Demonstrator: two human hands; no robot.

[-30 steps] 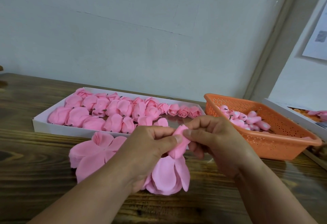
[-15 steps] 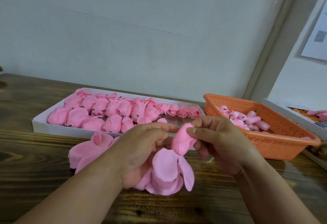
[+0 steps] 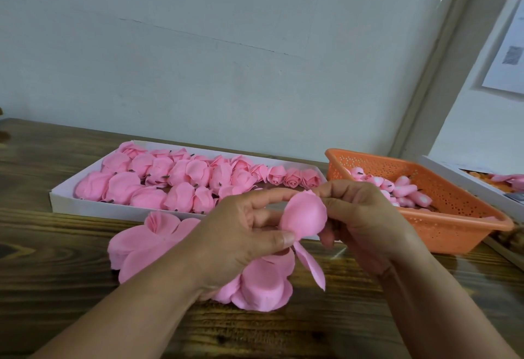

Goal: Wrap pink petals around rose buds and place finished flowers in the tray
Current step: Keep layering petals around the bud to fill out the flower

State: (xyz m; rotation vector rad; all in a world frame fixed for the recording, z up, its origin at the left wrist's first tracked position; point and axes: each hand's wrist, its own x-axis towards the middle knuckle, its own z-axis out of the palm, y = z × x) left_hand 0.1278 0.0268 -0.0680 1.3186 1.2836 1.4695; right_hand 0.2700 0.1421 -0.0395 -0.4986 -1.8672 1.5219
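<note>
Two hands are working one flower above the middle of the desk (image 3: 56, 287): the left hand (image 3: 241, 234) is pinching its base between thumb and fingers, while the right hand (image 3: 360, 217) is pinching the wrapped petal (image 3: 304, 214) over the rose bud, with loose petals (image 3: 263, 285) hanging below. One white tray (image 3: 65, 201) is sitting along the far edge holding over twenty finished flowers (image 3: 181, 180), too crowded to count exactly. One orange basket (image 3: 453, 231) is sitting toward the right edge with several buds (image 3: 402, 188), and one flat petal stack (image 3: 141, 242) is lying just in front of the tray.
</note>
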